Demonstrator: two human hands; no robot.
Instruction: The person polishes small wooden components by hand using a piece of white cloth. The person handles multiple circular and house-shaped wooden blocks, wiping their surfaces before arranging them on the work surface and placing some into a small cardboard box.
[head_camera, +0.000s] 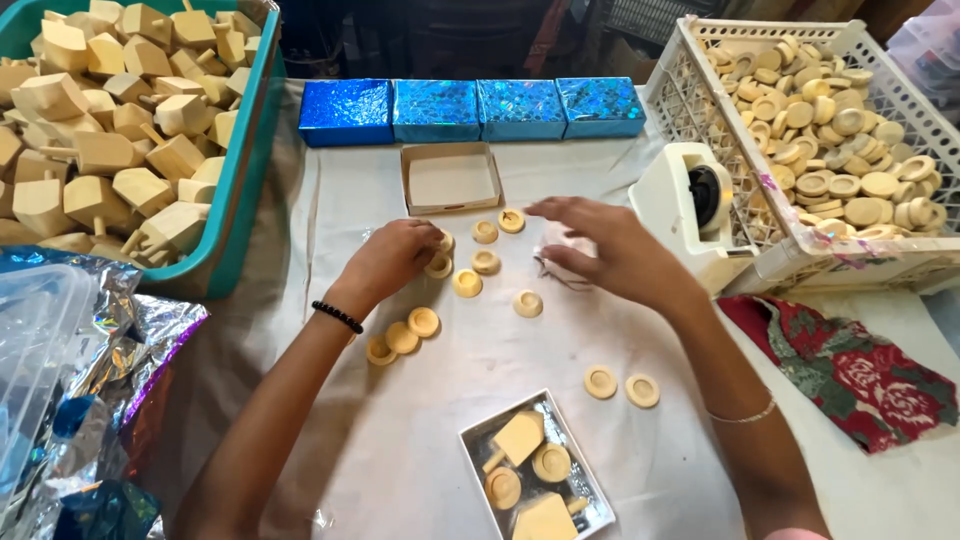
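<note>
The person's left hand (395, 255) lay curled over the white cloth (420, 440), fingertips closed on one small round wooden disc (441, 262) at the edge of a loose scatter of discs (487, 262). The right hand (600, 250), just right of that scatter, hovered palm down with fingers loosely spread; it seemed to rest on a crumpled scrap, but whether it gripped anything could not be told. Judging from this, a sweep of either wrist could knock discs along the cloth, since they lay loose and close together.

Behind the scatter stood an open shallow cardboard box (451, 178), empty, and beyond it a row of four closed shiny blue boxes (470, 108). In front of the scatter sat a small silver-lined tray (590, 500) holding two discs and wooden spinning-top pieces. Left of the scatter, a teal bin (245, 170) was heaped with wooden spinning tops (110, 120). To the right, a white tape dispenser (690, 205) stood against a white lattice crate (700, 90) full of more discs
</note>
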